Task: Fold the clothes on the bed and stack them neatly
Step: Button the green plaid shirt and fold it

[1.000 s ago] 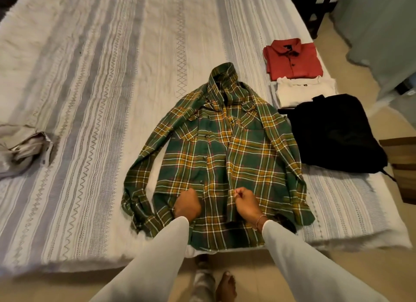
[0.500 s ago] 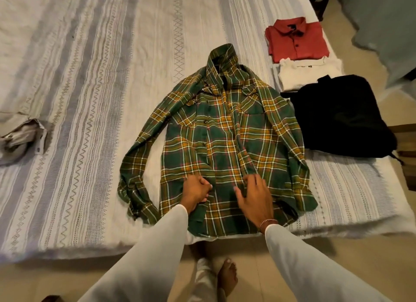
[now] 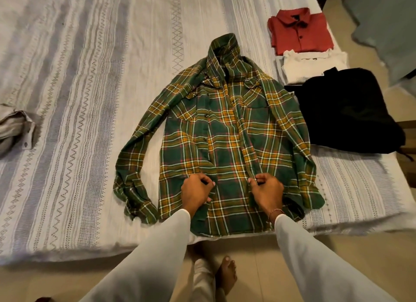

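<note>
On the plaid shirt (image 3: pixel 227 130), both hands (image 3: pixel 231 192) pinching.

Bare bedspread (image 3: pixel 90 99) left of plaid shirt (image 3: pixel 225 132); folded clothes (image 3: pixel 315 65) crowd right.

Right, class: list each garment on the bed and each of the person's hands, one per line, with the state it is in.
Green and yellow plaid flannel shirt: spread flat, front up, unfolded.
Red collared shirt: folded.
White top: folded, beside the red one.
Black garment: laid flat, overlapping the white top.
Beige crumpled cloth: unfolded, at bed's left.
Left hand: pinching the plaid shirt's front.
Right hand: pinching the shirt's front edge.
</note>
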